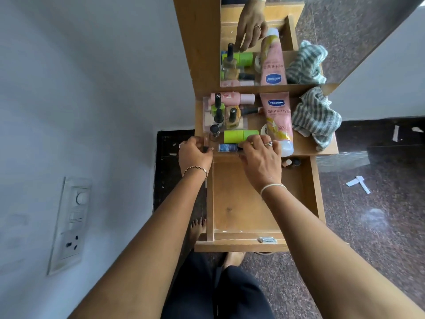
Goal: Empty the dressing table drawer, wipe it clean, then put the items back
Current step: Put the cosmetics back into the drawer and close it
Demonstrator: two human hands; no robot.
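Observation:
The wooden drawer is pulled out below the dressing table top; its floor is bare except for two small items at the back right corner. My left hand curls around the front left corner of a clear tray holding several nail polish bottles. My right hand pinches the cap end of a small blue bottle lying on the top's front edge. A green tube, a pink Vaseline tube and a striped cloth lie on the top.
A mirror stands behind the top and reflects the items. A pink tube lies at the back. A switch panel is on the white wall at left. Dark granite floor with paper scraps lies to the right.

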